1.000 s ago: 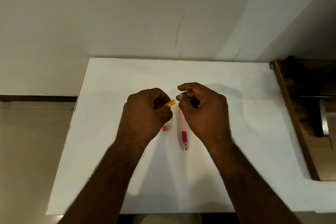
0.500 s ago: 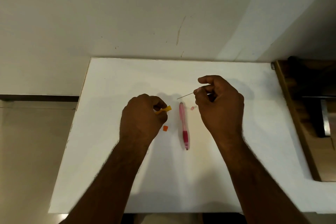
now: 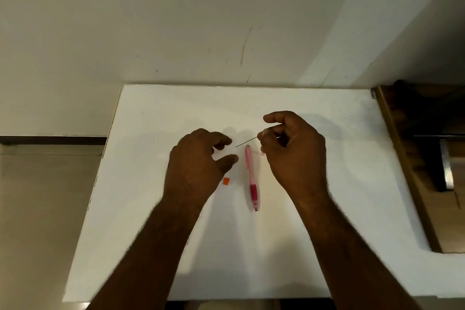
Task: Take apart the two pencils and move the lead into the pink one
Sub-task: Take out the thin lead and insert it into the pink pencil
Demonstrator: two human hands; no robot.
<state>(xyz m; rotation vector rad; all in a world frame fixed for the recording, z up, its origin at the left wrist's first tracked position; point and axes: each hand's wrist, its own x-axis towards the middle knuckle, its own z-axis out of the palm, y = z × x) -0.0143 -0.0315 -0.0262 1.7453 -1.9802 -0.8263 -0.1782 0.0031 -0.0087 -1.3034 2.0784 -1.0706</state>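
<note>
My right hand (image 3: 293, 152) pinches the lead (image 3: 246, 142) between thumb and forefinger, its other fingers curled in toward the palm. The lead is a thin dark line that sticks out leftward and slightly downward from my fingertips, and its free end hangs in the air just above and to the left of the pink pencil's far end. The pink pencil (image 3: 252, 178) lies flat on the white table (image 3: 156, 209), running nearly straight away from me, with its darker red grip toward me and its tip pointing at me. My right hand sits just to the right of the pink pencil's far half, not touching it. A small pale pink piece (image 3: 262, 153) lies on the table immediately right of the pencil's far end, partly hidden by my right hand. My left hand (image 3: 198, 166) hovers to the left of the pink pencil, thumb and fingers loosely parted with a gap between them and nothing visible in that gap; I cannot tell whether anything lies under the palm. A small orange piece (image 3: 226, 181) rests on the table between my left hand and the pink pencil, touching neither.
</note>
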